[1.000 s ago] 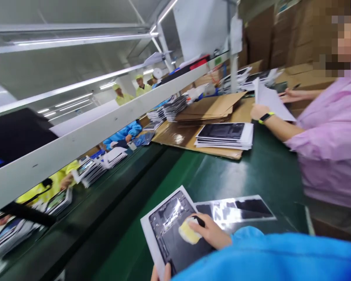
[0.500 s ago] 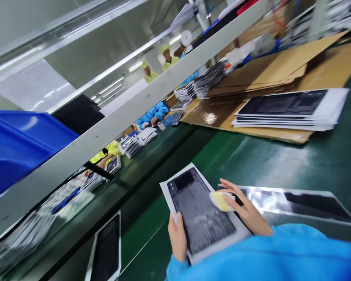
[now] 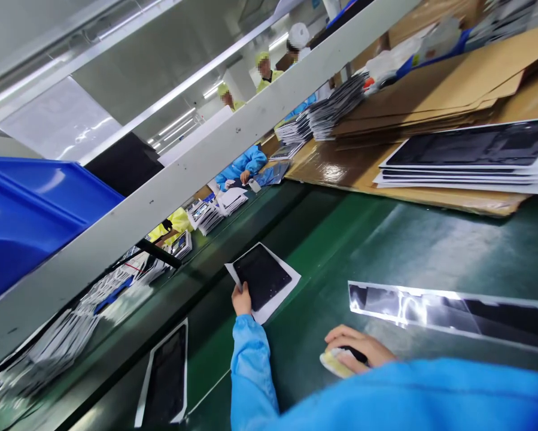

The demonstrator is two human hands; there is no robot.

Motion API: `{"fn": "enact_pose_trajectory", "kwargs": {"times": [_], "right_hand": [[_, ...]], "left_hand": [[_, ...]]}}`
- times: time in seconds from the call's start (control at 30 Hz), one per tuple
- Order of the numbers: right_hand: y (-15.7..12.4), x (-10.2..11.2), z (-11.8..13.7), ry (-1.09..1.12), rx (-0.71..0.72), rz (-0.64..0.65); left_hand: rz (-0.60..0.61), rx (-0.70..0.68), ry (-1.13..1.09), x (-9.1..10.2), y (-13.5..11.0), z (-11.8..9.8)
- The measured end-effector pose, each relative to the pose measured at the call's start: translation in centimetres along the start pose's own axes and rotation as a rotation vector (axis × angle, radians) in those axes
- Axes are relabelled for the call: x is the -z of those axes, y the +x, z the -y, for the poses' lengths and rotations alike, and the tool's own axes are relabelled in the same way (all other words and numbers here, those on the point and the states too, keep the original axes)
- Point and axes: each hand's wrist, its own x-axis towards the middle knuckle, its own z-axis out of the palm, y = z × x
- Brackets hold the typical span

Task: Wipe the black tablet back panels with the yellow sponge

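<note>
A wide hall [image 3: 183,66] is crossed aslant by a white beam [image 3: 197,164], which is set beyond the left fingers [image 3: 245,289]. Below both those and the right fingers [image 3: 340,333], a green worktop [image 3: 304,323] is spread. Past the beam, far from the left fingers, people in yellow caps [image 3: 269,78] are partly hidden.

Beyond the right fingers, brown cardboard [image 3: 425,99] is laid in layers, and on it, farther to the right, a stack of dark panels on white sheets [image 3: 470,146] is carried. To the left of the left fingers, well apart, a blue plastic container [image 3: 44,203] is seen. Just beyond the right fingers and running off to their right, a glossy dark strip [image 3: 452,314] with a pale border is laid flat. Left of the left fingers and nearer the viewer, a pale-edged dark panel [image 3: 163,377] is placed.

The held panel [image 3: 262,278], dark on a larger white sheet [image 3: 291,278], is pinched at its near left edge by the left fingers; whether it is touching the worktop cannot be told. Smallest, a yellow-and-white pad [image 3: 334,362] with a black part [image 3: 357,353] is gripped under the right fingers, which are curled over it.
</note>
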Motion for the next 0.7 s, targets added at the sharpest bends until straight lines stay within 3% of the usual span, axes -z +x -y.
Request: {"fn": "enact_pose_trajectory", "kwargs": {"times": [0.13, 0.23, 0.37, 0.43, 0.53, 0.63, 0.7], "right_hand": [[0.1, -0.1, 0.6, 0.019, 0.000, 0.010], [1.1, 0.6, 3.5, 0.053, 0.014, -0.010], [2.7, 2.6, 8.8, 0.102, 0.026, -0.066], [3.3, 3.5, 11.1, 0.120, 0.018, -0.146], [4.1, 5.0, 13.5, 0.163, -0.007, -0.312], [4.8, 8.5, 14.3, 0.246, -0.040, -0.481], [4.8, 12.7, 14.0, 0.313, -0.060, -0.600]], "left_hand": [[-0.007, 0.050, 0.060, 0.7, -0.5, -0.5], [0.027, -0.086, 0.048, 0.8, -2.8, -3.0], [0.275, -0.385, 0.022, -0.9, -9.1, -7.5], [0.452, -0.514, 0.049, -1.8, -12.2, -9.3], [0.600, -0.631, 0.094, -2.4, -14.8, -10.8], [0.608, -0.660, 0.174, -2.2, -15.2, -11.5], [0.565, -0.664, 0.203, -2.1, -15.1, -11.7]]}}
